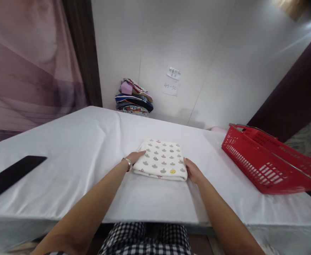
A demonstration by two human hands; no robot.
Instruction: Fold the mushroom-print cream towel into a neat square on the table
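Observation:
A folded white cloth (164, 158) printed with grey mushroom-like shapes and a few red, green and yellow ones lies in front of me, forming a neat flat rectangle. My left hand (136, 156), with a silvery band on its wrist, grips the left edge, thumb on top and the other fingers mostly hidden beside or beneath the fabric. At the opposite edge my right hand (193, 170) pinches the right side near the front corner; its fingertips are partly hidden. The cloth's layered front fold faces me.
The table has a white satin-like cover (105, 141). A red plastic basket (272, 159) with metal handles stands at the right. On the left lies a flat black object (13, 175). Folded fabrics are stacked (134, 97) against the wall, left of paper notes (171, 88).

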